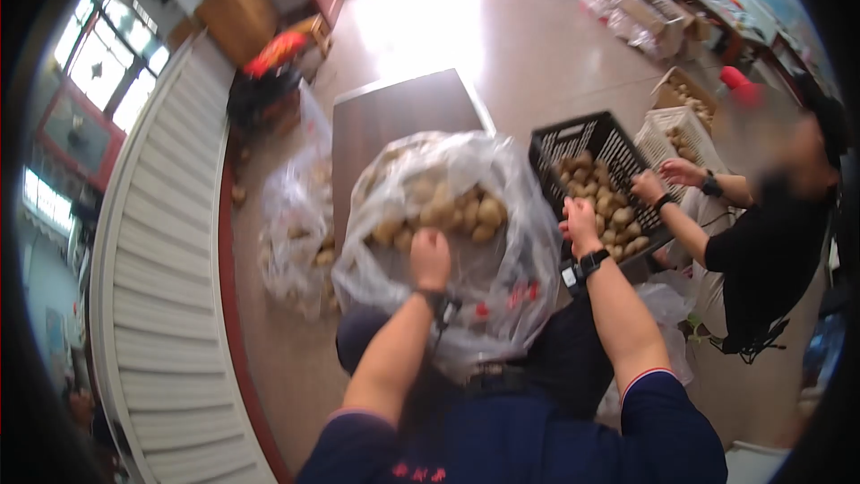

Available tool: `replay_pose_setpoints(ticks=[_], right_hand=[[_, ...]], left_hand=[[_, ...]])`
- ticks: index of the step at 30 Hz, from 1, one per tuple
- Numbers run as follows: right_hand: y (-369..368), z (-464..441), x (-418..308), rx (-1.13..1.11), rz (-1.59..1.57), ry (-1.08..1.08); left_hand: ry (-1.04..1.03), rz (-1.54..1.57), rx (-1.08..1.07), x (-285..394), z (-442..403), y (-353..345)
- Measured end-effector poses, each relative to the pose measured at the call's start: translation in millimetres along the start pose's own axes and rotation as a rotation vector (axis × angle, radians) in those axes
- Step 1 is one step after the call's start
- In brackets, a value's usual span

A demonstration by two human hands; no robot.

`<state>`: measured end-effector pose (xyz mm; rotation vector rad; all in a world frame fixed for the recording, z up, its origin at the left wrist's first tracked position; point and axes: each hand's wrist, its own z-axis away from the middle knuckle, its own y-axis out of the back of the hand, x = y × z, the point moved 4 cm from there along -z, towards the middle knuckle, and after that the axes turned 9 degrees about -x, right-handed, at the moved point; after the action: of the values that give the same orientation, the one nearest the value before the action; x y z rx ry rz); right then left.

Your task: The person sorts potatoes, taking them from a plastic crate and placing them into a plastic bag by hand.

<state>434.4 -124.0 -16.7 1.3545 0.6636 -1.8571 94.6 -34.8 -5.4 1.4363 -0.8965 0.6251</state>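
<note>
1. The clear plastic bag point(530, 215) has loose, folded walls around its wide mouth. A sagging fold could snag the wrist of the left grip point(431, 255), since that wrist crosses the near edge.

2. The potatoes in the bag point(439, 211) (or something much like potatoes; the blur leaves some doubt) lie in a loose heap. Disturbing one could start others rolling, because nothing but soft plastic fences them in at the near end of the desk point(383, 130).

3. At the black crate point(624, 151), the right grip point(580, 222) is near a co-worker's hand point(649, 186). Two people reaching over one crate could knock knuckles, and a potato let go from above might bruise on those below.

4. The heap in the bag lies just beyond the left grip, on the side away from the wearer. Those fingers look curled inward; I cannot tell whether they are clamped on a potato.

5. The potatoes in the crate point(620, 213) lie beside and beneath the right grip, which is over the crate's near left side. Its fingers are bent, but whether they meet, or hold anything, I cannot tell.
</note>
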Motion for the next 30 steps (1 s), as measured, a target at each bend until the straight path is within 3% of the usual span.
replay_pose_setpoints(ticks=[2, 3, 6, 8, 10, 14, 18, 20, 27, 29, 30], right_hand=[[-27, 21, -5, 0.030, 0.222, 0.029], [-28, -5, 28, -0.009, 0.395, 0.134], [-57, 29, -2, -0.050, 0.823, 0.286], [-65, 31, -4, -0.059, 0.857, 0.260], [-70, 36, -7, -0.037, 0.893, 0.195], [-83, 52, -14, -0.113, 0.998, 0.071], [-96, 73, -22, -0.149, 1.051, 0.002], [-101, 78, -27, -0.285, 1.101, -0.134], [-103, 54, 11, -0.299, 1.162, -0.145], [-105, 44, 21, -0.309, 1.142, -0.129], [-108, 42, 24, -0.346, 1.102, -0.002]], left_hand=[[0.011, -0.153, 0.090, 7, 4, 19], [-0.015, -0.253, 0.180, 11, 9, 30], [-0.028, -0.446, 0.395, 12, 4, 62], [0.003, -0.536, 0.469, 2, 6, 71], [0.286, -0.629, 0.522, -17, 8, 85], [0.755, -0.542, 0.277, -33, 21, 95], [0.910, -0.316, 0.052, -59, 31, 86], [0.852, -0.267, 0.074, -64, 35, 84], [0.803, -0.217, -0.269, -80, 37, 73], [0.778, -0.241, -0.202, -90, 34, 70], [0.750, -0.270, -0.145, -91, 35, 72]])
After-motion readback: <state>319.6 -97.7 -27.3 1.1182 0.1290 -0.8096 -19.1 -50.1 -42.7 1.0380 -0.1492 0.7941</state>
